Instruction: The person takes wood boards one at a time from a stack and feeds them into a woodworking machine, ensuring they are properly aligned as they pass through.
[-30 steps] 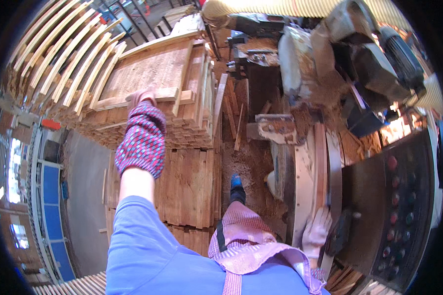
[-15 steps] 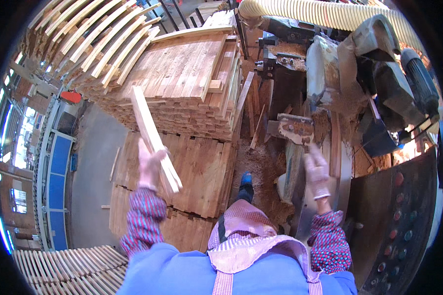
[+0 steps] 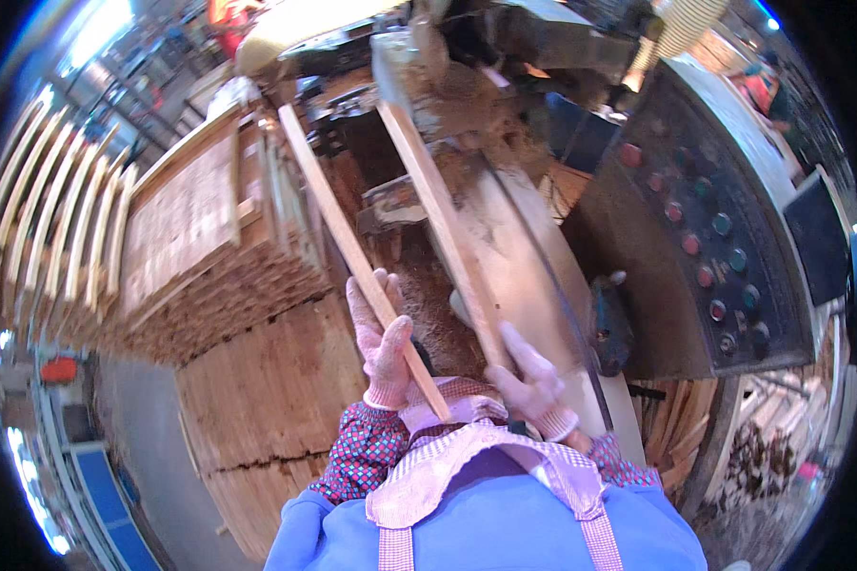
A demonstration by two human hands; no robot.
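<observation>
My left hand, in a pale glove, is closed round a long narrow wooden strip. That strip slants from beyond the hand down toward my apron. To its right, a second wooden strip runs lengthwise along the machine bed. My gloved right hand grips the near end of this second strip, with thumb and fingers on either side. The far end of the second strip reaches the dusty machine head.
Stacked boards stand at the left, with lower wooden panels nearer me. Spaced strips rest at far left. A dark control panel with several coloured buttons is at the right. Sawdust covers parts of the machine.
The view has turned right toward the machine. My left hand has brought its wood from over the panels to beside the machine. My right hand, previously open, now holds a strip on the bed.
</observation>
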